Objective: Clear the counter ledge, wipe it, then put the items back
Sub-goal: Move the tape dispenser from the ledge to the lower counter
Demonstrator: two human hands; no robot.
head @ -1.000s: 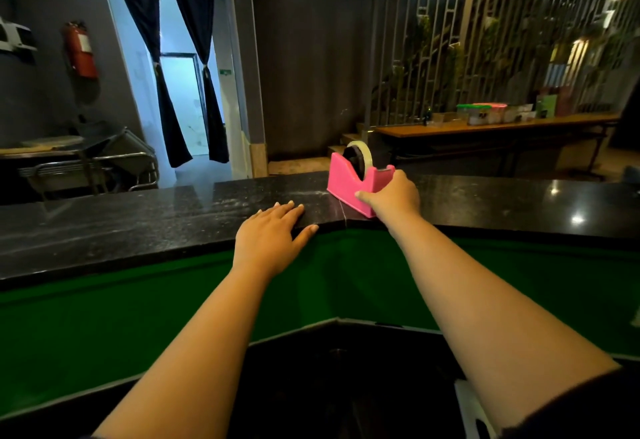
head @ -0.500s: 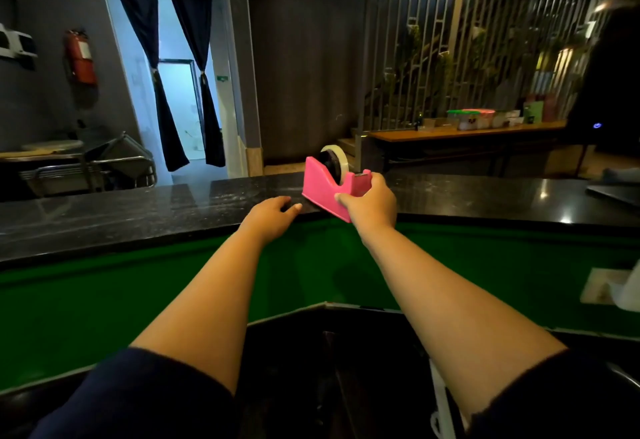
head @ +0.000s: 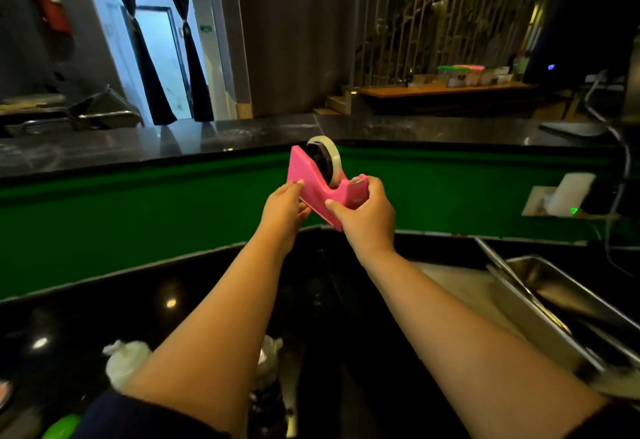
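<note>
Two hands on the pink tape dispenser [head: 320, 193], which is up in the air in front of the green counter face, below the black counter ledge [head: 173, 142] and not touching it. Right hand [head: 367, 212] has thumb and fingers wrapped around the cutter end, left hand [head: 285, 210] pinches the lower left side. Tape roll [head: 327, 158] sits in the dispenser's slot, its far half hidden by the pink body.

Lots here is hard to make out. Below the dispenser, on the dark lower counter [head: 166, 303], there's a white crumpled thing [head: 124, 362] half covered by the left forearm, and a green object [head: 62, 426] cut off at the bottom edge, can't tell what either is. Right of the dispenser a steel tray [head: 554, 296] runs out of frame. No readable writing anywhere; the sign by the doorway is just a green blur.

Far behind the dispenser: a curtained doorway [head: 156, 61], a red fire extinguisher [head: 50, 2] on the wall, a slatted screen [head: 433, 13] and a wooden table [head: 443, 89] with blurry containers.
</note>
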